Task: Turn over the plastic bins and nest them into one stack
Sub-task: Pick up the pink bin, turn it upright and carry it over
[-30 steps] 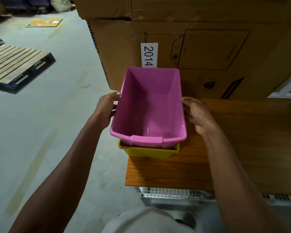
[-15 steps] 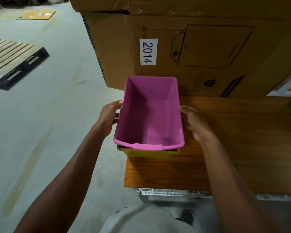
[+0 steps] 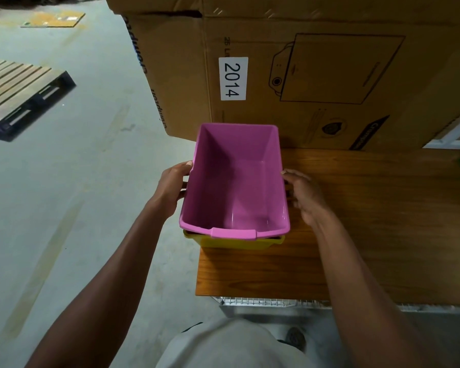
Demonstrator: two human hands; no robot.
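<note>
pink bin (image 3: pixel 237 181): upright, open side up, nested in yellow bin (image 3: pixel 234 241) at the left front corner of the wooden table (image 3: pixel 383 221). left hand (image 3: pixel 171 187) and right hand (image 3: pixel 304 196) clasp its long sides.

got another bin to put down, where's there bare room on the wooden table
The wooden table is bare right of the pink bin, from the right hand across to the frame edge, and in front of the yellow bin up to the near edge. It is crowded at the left corner: both bins, both hands, and the cardboard box close behind.
</note>
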